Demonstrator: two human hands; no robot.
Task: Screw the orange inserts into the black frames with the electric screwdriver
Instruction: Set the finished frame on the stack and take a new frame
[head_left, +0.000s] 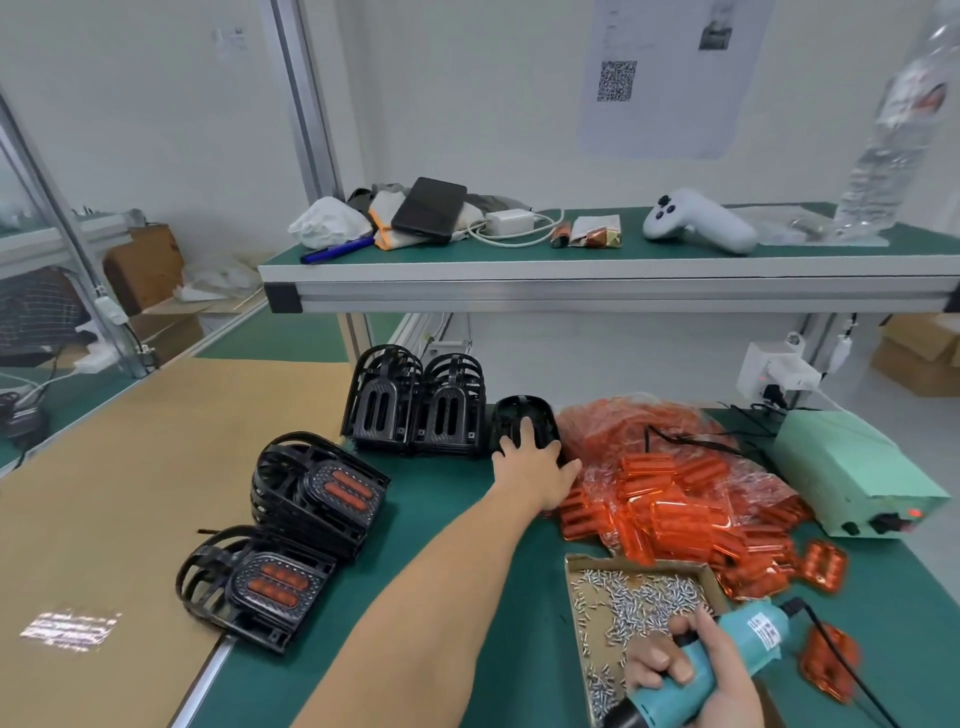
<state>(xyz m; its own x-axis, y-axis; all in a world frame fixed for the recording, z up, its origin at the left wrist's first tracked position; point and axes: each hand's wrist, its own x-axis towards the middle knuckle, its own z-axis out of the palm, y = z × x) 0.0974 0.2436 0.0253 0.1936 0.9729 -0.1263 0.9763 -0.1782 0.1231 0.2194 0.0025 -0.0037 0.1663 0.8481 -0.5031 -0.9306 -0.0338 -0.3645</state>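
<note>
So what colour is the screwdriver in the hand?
Teal blue with a black tip, the electric screwdriver is gripped by the right hand; head view.

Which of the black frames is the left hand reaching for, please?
The single empty black frame beside the orange inserts' bag; the left hand lies on it, while the other frames stand stacked further left.
</note>
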